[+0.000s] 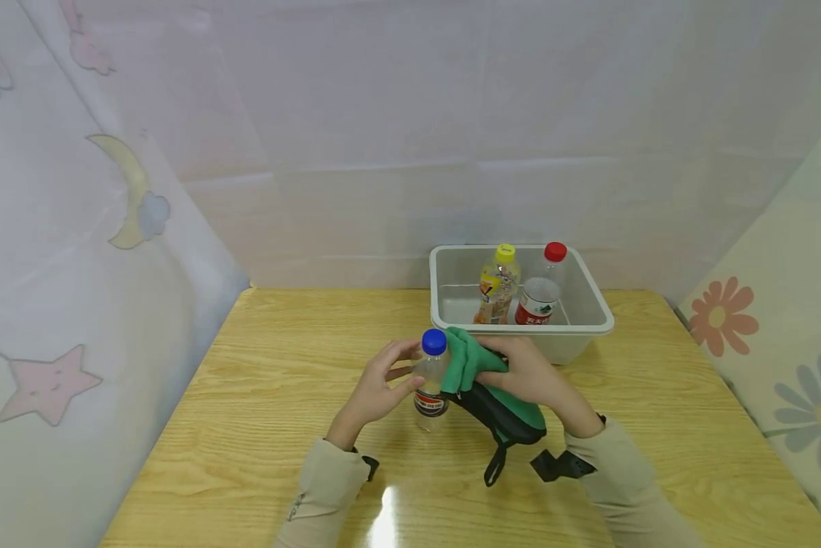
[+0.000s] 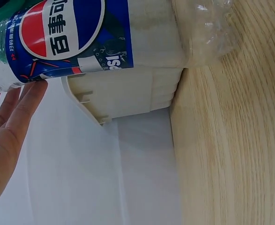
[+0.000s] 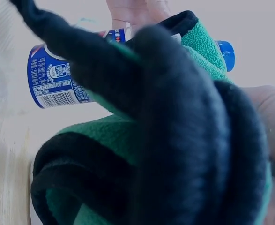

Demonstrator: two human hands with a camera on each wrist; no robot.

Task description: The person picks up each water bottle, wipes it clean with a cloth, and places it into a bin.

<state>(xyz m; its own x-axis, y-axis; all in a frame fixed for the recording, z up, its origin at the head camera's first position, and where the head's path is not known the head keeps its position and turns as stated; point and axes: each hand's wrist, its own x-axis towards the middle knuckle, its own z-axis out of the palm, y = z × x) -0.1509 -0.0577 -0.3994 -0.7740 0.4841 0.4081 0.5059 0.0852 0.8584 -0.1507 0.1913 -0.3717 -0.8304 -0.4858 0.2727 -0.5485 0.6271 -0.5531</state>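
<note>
A clear Pepsi bottle (image 1: 429,405) with a blue cap (image 1: 434,342) stands upright at the middle of the table. My left hand (image 1: 381,384) holds it from the left, thumb in front and fingers behind; in the left wrist view its fingers (image 2: 21,115) touch the label. My right hand (image 1: 525,373) grips a bunched green towel (image 1: 466,356) with black edging and a hanging black loop. One folded end of the towel lies against the bottle's upper part. In the right wrist view the towel (image 3: 104,140) hides much of the right hand.
Behind the hands stands a white plastic bin (image 1: 451,329). Inside it are a yellow-capped bottle (image 1: 498,289) and a red-capped bottle (image 1: 539,297). The wooden table (image 1: 280,365) meets a pale curtain (image 1: 348,190) at the back.
</note>
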